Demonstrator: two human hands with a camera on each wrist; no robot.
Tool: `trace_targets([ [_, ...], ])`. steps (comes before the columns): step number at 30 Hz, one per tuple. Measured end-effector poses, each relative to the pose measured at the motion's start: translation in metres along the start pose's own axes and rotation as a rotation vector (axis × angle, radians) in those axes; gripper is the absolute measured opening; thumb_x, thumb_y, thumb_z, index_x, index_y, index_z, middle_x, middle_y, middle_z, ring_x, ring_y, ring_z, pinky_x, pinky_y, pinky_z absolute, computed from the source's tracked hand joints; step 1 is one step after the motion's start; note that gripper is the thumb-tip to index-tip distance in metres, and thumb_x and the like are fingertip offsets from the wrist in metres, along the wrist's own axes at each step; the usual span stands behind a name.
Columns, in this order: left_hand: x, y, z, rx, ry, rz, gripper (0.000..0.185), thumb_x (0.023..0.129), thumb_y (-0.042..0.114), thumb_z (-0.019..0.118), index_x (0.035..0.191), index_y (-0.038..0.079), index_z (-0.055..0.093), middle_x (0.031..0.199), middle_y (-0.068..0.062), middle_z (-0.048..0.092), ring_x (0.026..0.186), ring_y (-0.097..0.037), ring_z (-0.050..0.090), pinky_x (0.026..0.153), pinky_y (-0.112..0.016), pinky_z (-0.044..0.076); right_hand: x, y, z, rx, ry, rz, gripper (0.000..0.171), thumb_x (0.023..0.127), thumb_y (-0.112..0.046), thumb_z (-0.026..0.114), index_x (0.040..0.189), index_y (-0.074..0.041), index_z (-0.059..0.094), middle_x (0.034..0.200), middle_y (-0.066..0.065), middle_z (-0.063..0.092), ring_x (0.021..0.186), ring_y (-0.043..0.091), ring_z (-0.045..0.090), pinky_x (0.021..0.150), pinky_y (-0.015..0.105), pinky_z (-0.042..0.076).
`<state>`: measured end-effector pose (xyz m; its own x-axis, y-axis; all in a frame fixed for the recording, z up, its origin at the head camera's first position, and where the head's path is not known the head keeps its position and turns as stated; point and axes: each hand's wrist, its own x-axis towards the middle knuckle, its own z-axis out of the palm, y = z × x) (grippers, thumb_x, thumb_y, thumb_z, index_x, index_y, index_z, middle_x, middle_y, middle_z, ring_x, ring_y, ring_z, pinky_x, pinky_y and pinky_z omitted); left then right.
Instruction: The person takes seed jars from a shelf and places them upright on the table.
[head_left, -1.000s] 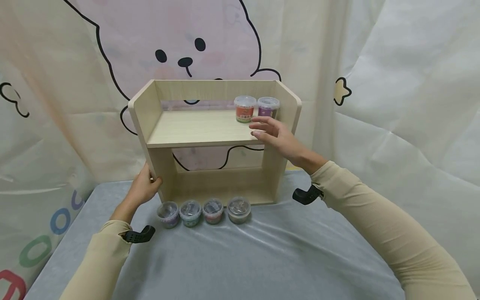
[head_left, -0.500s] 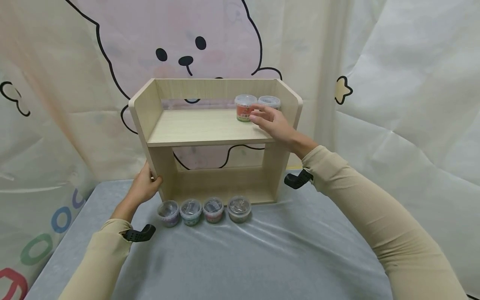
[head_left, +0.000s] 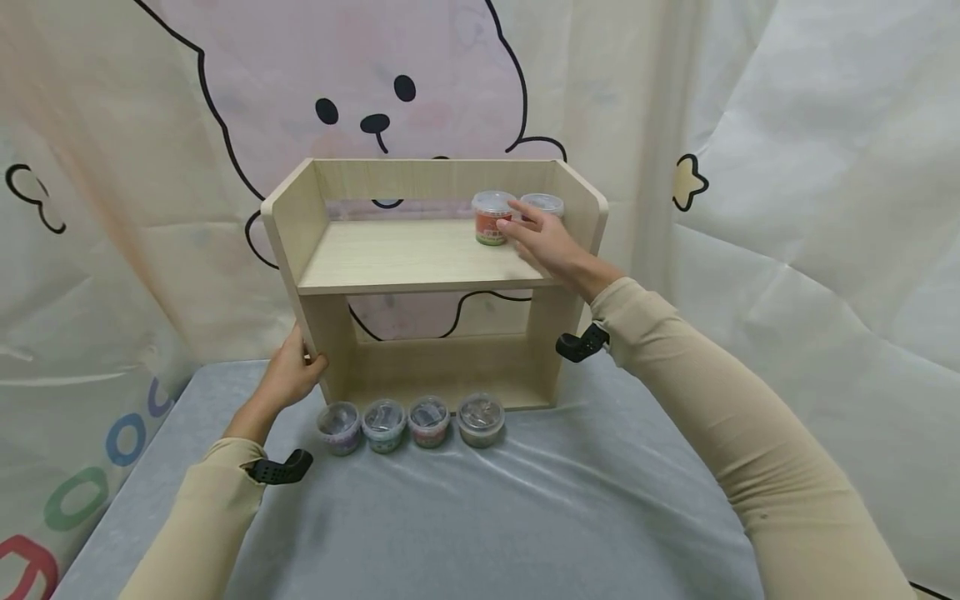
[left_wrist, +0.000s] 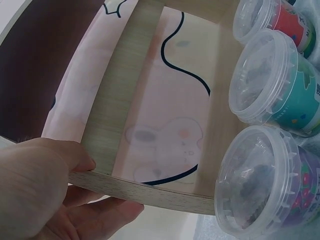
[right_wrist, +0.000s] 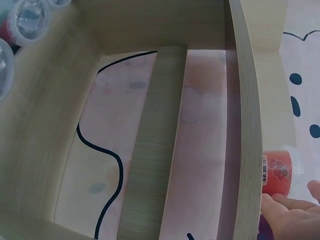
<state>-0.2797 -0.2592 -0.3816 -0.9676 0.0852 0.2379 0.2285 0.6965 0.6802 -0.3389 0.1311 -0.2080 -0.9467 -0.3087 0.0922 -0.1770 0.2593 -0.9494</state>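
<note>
A light wooden two-level shelf (head_left: 405,258) stands on the grey table. My left hand (head_left: 288,375) grips the lower edge of its left side panel (left_wrist: 150,192), thumb on one face and fingers (left_wrist: 100,215) on the other. My right hand (head_left: 543,242) reaches onto the upper board with fairly straight fingers. Its fingertips (right_wrist: 280,202) touch the side of a red tub (head_left: 491,218) with a clear lid. A purple tub (head_left: 543,203) stands just right of the red one, mostly hidden behind my hand.
Several lidded tubs stand in a row on the table in front of the shelf, from a purple one (head_left: 339,427) on the left to a brownish one (head_left: 480,419) on the right. A cartoon-printed curtain (head_left: 787,167) hangs close behind.
My right hand has moved forward and up across the upper board, from its front edge to the two tubs. My left hand has kept its hold on the side panel.
</note>
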Motion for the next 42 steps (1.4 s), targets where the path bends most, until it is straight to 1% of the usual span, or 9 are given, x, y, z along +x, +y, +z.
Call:
trace_targets([
  [5, -0.001, -0.003, 0.001, 0.007, -0.003, 0.004, 0.064, 0.097, 0.004, 0.048, 0.154, 0.004, 0.020, 0.146, -0.037, 0.043, 0.126, -0.058, 0.053, 0.093, -0.065, 0.055, 0.008, 0.000, 0.003, 0.032, 0.028, 0.025, 0.071, 0.104, -0.028, 0.055, 0.164, -0.020, 0.017, 0.170, 0.018, 0.012, 0.156, 0.031, 0.025, 0.126, 0.047, 0.030],
  [14, -0.001, -0.006, 0.002, 0.006, 0.001, 0.000, 0.064, 0.096, 0.004, 0.048, 0.154, 0.004, 0.020, 0.145, -0.037, 0.044, 0.125, -0.057, 0.055, 0.092, -0.064, 0.056, 0.023, -0.002, 0.007, -0.037, 0.046, 0.056, 0.083, 0.103, -0.032, 0.058, 0.164, -0.019, 0.003, 0.171, 0.014, 0.012, 0.158, 0.027, 0.022, 0.126, 0.048, 0.030],
  [18, 0.000, -0.004, 0.001, 0.008, 0.003, -0.006, 0.064, 0.097, 0.004, 0.049, 0.154, 0.004, 0.020, 0.145, -0.037, 0.044, 0.125, -0.057, 0.055, 0.093, -0.064, 0.055, 0.028, -0.005, 0.010, -0.059, 0.046, 0.084, 0.091, 0.101, -0.034, 0.060, 0.164, -0.021, -0.006, 0.172, 0.010, 0.003, 0.160, 0.025, 0.012, 0.129, 0.045, 0.024],
  [22, -0.001, -0.003, 0.002, 0.006, 0.001, -0.006, 0.063, 0.097, 0.003, 0.049, 0.153, 0.003, 0.022, 0.145, -0.037, 0.045, 0.126, -0.057, 0.054, 0.095, -0.064, 0.054, 0.034, -0.005, 0.011, -0.077, 0.040, 0.125, 0.098, 0.099, -0.038, 0.061, 0.163, -0.024, -0.013, 0.173, 0.007, -0.004, 0.160, 0.022, 0.002, 0.132, 0.036, 0.011],
  [27, 0.000, -0.004, 0.003, 0.005, 0.001, -0.001, 0.064, 0.096, 0.004, 0.049, 0.154, 0.003, 0.020, 0.145, -0.037, 0.044, 0.127, -0.057, 0.053, 0.096, -0.065, 0.053, 0.042, -0.005, 0.010, -0.037, 0.042, 0.149, 0.101, 0.099, -0.038, 0.061, 0.161, -0.026, -0.017, 0.172, 0.007, -0.006, 0.160, 0.019, 0.000, 0.132, 0.032, 0.006],
  [30, 0.000, -0.003, 0.002, 0.004, -0.003, -0.006, 0.065, 0.097, 0.004, 0.048, 0.155, 0.003, 0.019, 0.146, -0.037, 0.043, 0.128, -0.057, 0.052, 0.097, -0.066, 0.053, 0.045, -0.004, 0.014, -0.048, 0.051, 0.123, 0.100, 0.099, -0.036, 0.062, 0.162, -0.024, -0.015, 0.173, 0.008, -0.002, 0.161, 0.019, 0.003, 0.132, 0.032, 0.008],
  [35, -0.001, -0.003, 0.000, 0.011, 0.002, -0.018, 0.064, 0.097, 0.004, 0.049, 0.154, 0.003, 0.020, 0.145, -0.037, 0.044, 0.126, -0.057, 0.054, 0.094, -0.064, 0.055, 0.048, -0.005, 0.021, -0.119, 0.059, 0.091, 0.096, 0.099, -0.038, 0.063, 0.163, -0.022, -0.007, 0.172, 0.010, 0.006, 0.160, 0.023, 0.009, 0.132, 0.037, 0.012],
  [38, 0.000, -0.003, 0.001, 0.013, 0.008, -0.014, 0.062, 0.097, 0.004, 0.050, 0.153, 0.003, 0.022, 0.144, -0.037, 0.045, 0.125, -0.057, 0.055, 0.092, -0.063, 0.056, 0.051, -0.005, 0.023, -0.144, 0.080, 0.099, 0.093, 0.099, -0.038, 0.063, 0.164, -0.021, -0.001, 0.170, 0.010, 0.013, 0.159, 0.024, 0.015, 0.131, 0.038, 0.014],
  [42, 0.001, -0.003, 0.002, 0.013, 0.006, -0.011, 0.062, 0.097, 0.005, 0.049, 0.152, 0.003, 0.022, 0.143, -0.037, 0.046, 0.125, -0.056, 0.055, 0.092, -0.063, 0.056, 0.054, -0.005, 0.026, -0.163, 0.101, 0.098, 0.083, 0.099, -0.036, 0.063, 0.162, -0.014, 0.013, 0.165, 0.011, 0.027, 0.153, 0.024, 0.028, 0.129, 0.036, 0.024],
])
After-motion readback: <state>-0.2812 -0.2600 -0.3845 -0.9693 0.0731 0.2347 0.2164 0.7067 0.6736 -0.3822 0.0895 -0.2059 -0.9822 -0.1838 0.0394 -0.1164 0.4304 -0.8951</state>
